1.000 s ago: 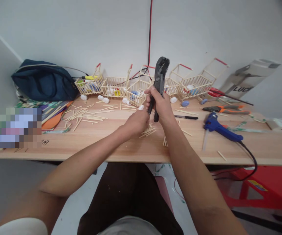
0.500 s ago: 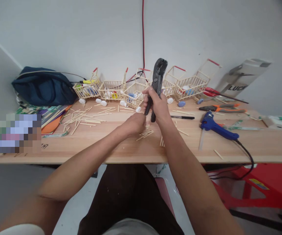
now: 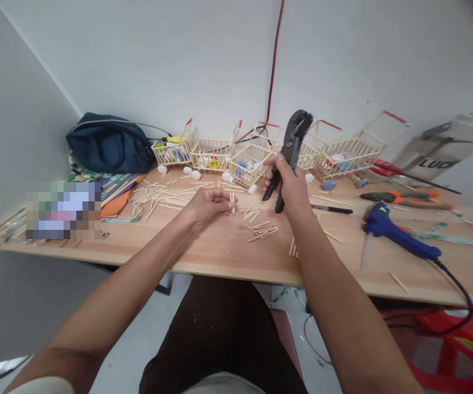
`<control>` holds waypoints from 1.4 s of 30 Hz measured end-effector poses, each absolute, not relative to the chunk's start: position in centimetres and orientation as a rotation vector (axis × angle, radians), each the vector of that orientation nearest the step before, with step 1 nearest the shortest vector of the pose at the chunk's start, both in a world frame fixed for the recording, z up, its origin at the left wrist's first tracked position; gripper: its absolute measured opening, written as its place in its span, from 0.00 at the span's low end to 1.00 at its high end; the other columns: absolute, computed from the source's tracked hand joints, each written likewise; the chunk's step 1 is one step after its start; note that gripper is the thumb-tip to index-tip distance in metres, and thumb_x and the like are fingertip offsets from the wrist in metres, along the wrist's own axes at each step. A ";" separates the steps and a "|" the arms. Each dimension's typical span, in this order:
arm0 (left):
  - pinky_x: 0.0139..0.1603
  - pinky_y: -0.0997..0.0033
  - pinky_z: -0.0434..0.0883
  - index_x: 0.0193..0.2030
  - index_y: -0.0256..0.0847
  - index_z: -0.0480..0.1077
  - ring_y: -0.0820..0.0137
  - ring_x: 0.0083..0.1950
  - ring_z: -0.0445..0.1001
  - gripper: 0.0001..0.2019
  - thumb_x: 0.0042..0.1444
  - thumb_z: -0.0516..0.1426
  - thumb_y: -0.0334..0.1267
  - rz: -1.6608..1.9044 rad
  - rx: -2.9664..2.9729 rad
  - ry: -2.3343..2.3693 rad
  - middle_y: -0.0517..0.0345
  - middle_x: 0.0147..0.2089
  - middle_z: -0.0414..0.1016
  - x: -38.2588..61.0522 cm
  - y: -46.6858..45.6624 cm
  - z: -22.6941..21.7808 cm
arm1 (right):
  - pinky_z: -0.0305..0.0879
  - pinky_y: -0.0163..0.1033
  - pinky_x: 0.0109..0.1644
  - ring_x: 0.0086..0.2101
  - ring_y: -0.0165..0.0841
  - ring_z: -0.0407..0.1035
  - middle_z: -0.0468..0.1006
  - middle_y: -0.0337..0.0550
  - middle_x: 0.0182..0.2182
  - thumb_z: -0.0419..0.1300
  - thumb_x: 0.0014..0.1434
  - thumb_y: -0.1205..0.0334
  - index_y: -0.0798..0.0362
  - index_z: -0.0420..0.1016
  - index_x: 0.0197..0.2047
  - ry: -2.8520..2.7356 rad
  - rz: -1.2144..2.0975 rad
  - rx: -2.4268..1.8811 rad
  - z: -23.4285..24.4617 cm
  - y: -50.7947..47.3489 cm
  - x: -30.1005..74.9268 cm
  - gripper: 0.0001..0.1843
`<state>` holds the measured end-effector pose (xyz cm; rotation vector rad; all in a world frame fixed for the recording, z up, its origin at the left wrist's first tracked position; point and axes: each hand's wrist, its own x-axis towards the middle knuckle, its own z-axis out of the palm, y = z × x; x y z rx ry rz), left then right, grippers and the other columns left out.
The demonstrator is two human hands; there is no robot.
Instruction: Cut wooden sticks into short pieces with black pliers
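Observation:
My right hand (image 3: pixel 290 187) is closed round the handles of black cutting pliers (image 3: pixel 291 141), held upright above the wooden table (image 3: pixel 228 249). My left hand (image 3: pixel 204 203) rests low over the table to the left of the pliers, its fingertips pinching a short wooden stick (image 3: pixel 232 201). A small heap of cut sticks (image 3: pixel 261 230) lies just right of that hand. More loose sticks (image 3: pixel 166 197) are scattered further left.
A row of small stick-built carts (image 3: pixel 256 156) with bottle caps lines the wall. A blue bag (image 3: pixel 109 143) and books sit at the left. A black pen (image 3: pixel 330 208), blue glue gun (image 3: pixel 398 236) with cord, orange pliers (image 3: pixel 404 198) and a box lie to the right.
My left hand has left the pliers and moved down and left to the table, pinching a stick. The view has swung left. My right hand keeps the pliers raised.

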<state>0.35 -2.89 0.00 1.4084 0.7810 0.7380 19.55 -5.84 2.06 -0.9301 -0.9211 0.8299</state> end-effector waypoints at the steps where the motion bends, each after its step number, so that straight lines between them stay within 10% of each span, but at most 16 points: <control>1: 0.36 0.72 0.67 0.31 0.32 0.74 0.73 0.31 0.72 0.13 0.39 0.67 0.38 0.781 1.464 0.796 0.51 0.31 0.78 0.2 -2.8 -0.2 | 0.63 0.31 0.20 0.18 0.24 0.62 0.65 0.32 0.19 0.63 0.50 0.39 0.53 0.72 0.32 -0.927 0.833 -0.935 2.0 -5.8 19.5 0.23; 42: 0.31 0.74 0.61 0.28 0.34 0.78 0.72 0.28 0.69 0.06 0.46 0.59 0.29 0.643 2.381 0.947 0.57 0.23 0.75 4.3 -4.2 -0.5 | 0.62 0.31 0.20 0.18 0.24 0.62 0.65 0.32 0.19 0.64 0.48 0.39 0.53 0.72 0.32 -0.955 0.831 -0.921 1.4 -5.5 19.8 0.24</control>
